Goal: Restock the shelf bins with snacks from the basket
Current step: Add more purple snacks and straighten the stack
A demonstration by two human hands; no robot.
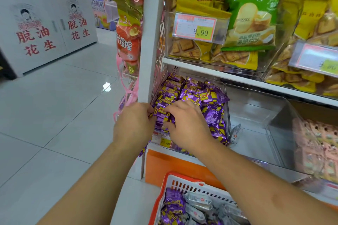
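Purple-and-yellow snack packs (197, 95) fill the clear bin at the left end of the lower shelf. At the bin's front left corner, both my hands hold a small stack of the same purple packs (161, 115). My left hand (134, 124) grips the stack's left end. My right hand (186, 124) curls over its right side. A red-and-white basket (184, 184) stands below at the bottom centre, holding more purple packs (172, 204) and silver-grey packs (199, 202).
The neighbouring clear bin (256, 115) holds a single grey pack (236, 132). Pink packs (318, 144) sit in the bin at the right. The upper shelf (219, 71) carries yellow and green biscuit bags. A white upright post (150, 33) and hanging red snacks (128, 42) stand left.
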